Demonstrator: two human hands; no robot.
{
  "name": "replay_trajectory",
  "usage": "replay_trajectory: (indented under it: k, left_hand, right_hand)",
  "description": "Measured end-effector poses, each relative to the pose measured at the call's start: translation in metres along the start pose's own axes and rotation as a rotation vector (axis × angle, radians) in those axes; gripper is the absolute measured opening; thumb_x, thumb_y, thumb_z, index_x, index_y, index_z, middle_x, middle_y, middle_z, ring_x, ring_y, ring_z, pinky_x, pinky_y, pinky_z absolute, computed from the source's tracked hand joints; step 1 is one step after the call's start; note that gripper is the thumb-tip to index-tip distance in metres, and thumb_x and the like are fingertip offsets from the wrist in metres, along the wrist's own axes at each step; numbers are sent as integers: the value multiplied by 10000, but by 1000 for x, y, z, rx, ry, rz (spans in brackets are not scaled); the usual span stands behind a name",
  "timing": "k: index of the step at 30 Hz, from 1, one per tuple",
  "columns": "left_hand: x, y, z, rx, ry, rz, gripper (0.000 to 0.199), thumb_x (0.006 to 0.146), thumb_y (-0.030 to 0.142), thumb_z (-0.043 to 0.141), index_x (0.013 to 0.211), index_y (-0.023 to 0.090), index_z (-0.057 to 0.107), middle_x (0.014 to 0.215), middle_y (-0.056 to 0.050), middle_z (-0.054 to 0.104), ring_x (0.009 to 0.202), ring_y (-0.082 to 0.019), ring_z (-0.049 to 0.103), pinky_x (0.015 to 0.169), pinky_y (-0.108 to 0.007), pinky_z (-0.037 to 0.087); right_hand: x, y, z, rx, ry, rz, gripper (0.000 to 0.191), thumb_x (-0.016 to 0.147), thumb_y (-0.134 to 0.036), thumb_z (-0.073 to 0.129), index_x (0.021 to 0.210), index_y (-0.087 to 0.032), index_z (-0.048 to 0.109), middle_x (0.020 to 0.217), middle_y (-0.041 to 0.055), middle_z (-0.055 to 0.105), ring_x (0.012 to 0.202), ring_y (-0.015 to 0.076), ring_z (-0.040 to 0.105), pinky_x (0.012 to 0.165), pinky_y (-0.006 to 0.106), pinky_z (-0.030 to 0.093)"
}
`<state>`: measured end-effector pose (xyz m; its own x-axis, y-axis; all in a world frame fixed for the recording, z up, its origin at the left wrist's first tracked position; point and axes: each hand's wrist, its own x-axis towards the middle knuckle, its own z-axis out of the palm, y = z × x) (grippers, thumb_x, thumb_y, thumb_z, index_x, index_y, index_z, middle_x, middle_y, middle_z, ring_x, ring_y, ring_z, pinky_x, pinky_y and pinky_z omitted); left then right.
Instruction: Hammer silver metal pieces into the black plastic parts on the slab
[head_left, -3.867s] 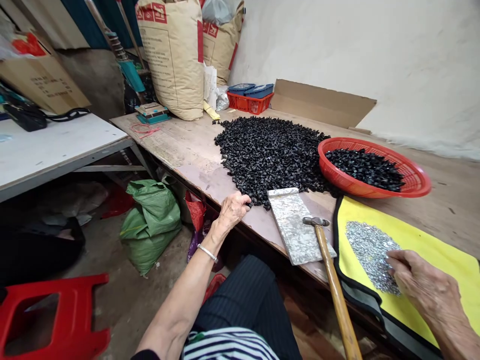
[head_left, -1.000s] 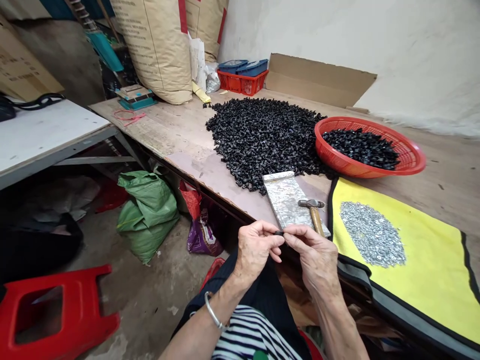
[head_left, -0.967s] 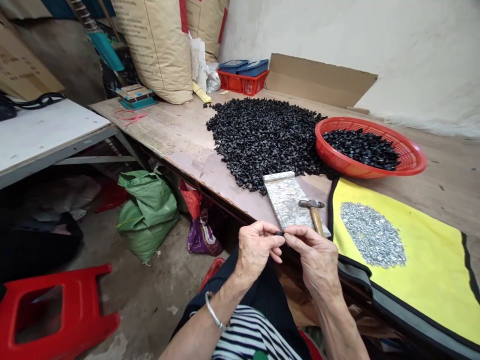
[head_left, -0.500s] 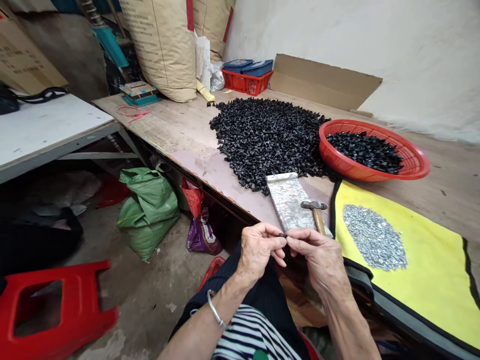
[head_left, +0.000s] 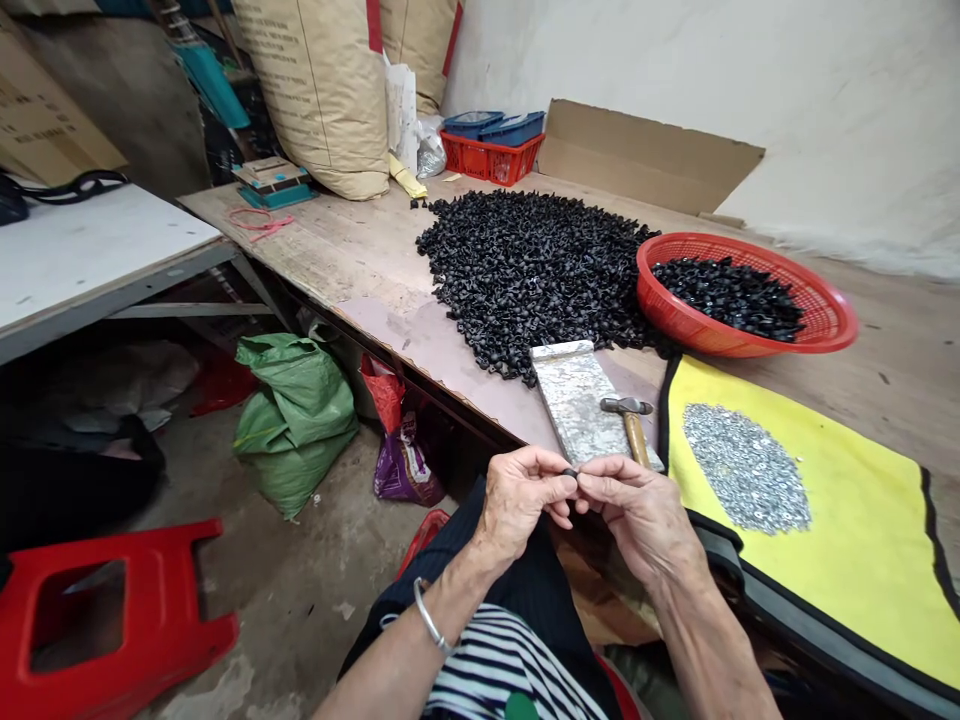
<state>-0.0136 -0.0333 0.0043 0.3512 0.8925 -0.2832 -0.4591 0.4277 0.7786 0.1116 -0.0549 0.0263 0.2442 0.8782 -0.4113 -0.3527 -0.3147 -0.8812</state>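
Between thumb and forefinger, my left hand (head_left: 517, 500) pinches a small black piece (head_left: 571, 472). My right hand (head_left: 637, 510) meets it fingertip to fingertip, its thumb and forefinger closed at the same piece; anything else between them is too small to make out. Just beyond the hands lies a scuffed metal plate (head_left: 581, 400), with a hammer (head_left: 634, 430) resting on its right part. A large heap of black pieces (head_left: 532, 270) covers the table behind it. Small silvery washers (head_left: 742, 468) are spread on a yellow cloth (head_left: 862, 530) at the right.
A red basket (head_left: 832, 310) of black pieces stands at the right back. Behind the heap are a red crate (head_left: 491, 160), cardboard (head_left: 645, 160) and large sacks (head_left: 322, 100). A green bag (head_left: 296, 420) and a red stool (head_left: 165, 610) are on the floor at left.
The view has shifted slightly. Both hands keep their fingertips together, and more of the small black piece now shows between them.
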Motion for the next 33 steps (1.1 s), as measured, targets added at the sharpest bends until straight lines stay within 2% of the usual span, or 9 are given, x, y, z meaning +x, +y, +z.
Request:
replay_trajectory:
  k: [7,12,15,18,21,24,27,30,33]
  left_hand:
    - [-1,-1,1,-66,-24,-52,189,577,198,730,657,84,601,496,-35,606,382,-120,540,329,-228,476]
    - [1,-2,8,-139,-12,-82,215,565,196,734,664,82,582,506,-32,603,384,-119,540,336,-240,490]
    - [2,-2,8,-130,19,-69,227,554,192,741,672,82,581,514,-25,600,389,-109,532,343,-245,499]
    - [5,-4,7,-117,55,-50,238,550,196,744,678,84,579,516,-24,600,399,-108,534,350,-244,504]
    - [8,-7,7,-105,78,-42,245,549,198,744,687,87,575,515,-23,601,407,-108,539,360,-242,509]
    - [12,-10,8,-97,93,-28,250,543,191,742,696,88,573,513,-21,602,409,-109,543,362,-243,512]
    - [16,-13,8,-83,114,-12,240,537,184,735,680,88,568,499,-17,596,402,-108,538,350,-237,505]
    - [19,-16,7,-66,123,-12,224,536,184,722,657,91,560,493,-15,591,388,-104,529,332,-232,495]
    - [22,-19,6,-57,114,-17,212,536,186,707,651,95,553,495,-15,591,376,-102,522,315,-227,483]
  right_hand:
    - [-10,16,4,-35,89,-116,162,541,-227,771,618,-150,651,522,4,617,444,105,531,438,229,416]
    - [-15,5,-3,-178,107,-130,291,550,-332,766,747,-146,660,619,23,651,493,135,559,510,288,465]
    - [-20,-7,-21,-507,282,-258,388,614,-443,694,877,-159,671,745,44,673,554,150,576,566,310,470]
    - [-22,-10,-42,-1099,496,-464,377,708,-499,561,860,-173,672,826,79,664,706,209,602,625,327,441]
    - [-18,-5,-55,-1470,495,-475,374,770,-474,471,902,-171,646,865,111,652,754,237,601,626,330,410]
    - [-12,-2,-58,-1382,397,-299,293,747,-425,492,849,-185,626,760,89,657,694,225,601,625,328,405]
    - [-7,-6,-59,-1205,385,-158,197,652,-384,574,708,-196,581,590,41,620,580,202,579,558,314,413]
    - [-8,-12,-61,-639,222,64,218,565,-324,652,656,-198,498,489,-22,540,428,131,492,443,266,393]
    - [-13,-13,-62,-80,29,282,318,515,-279,728,713,-169,505,548,-36,529,385,49,393,355,184,312]
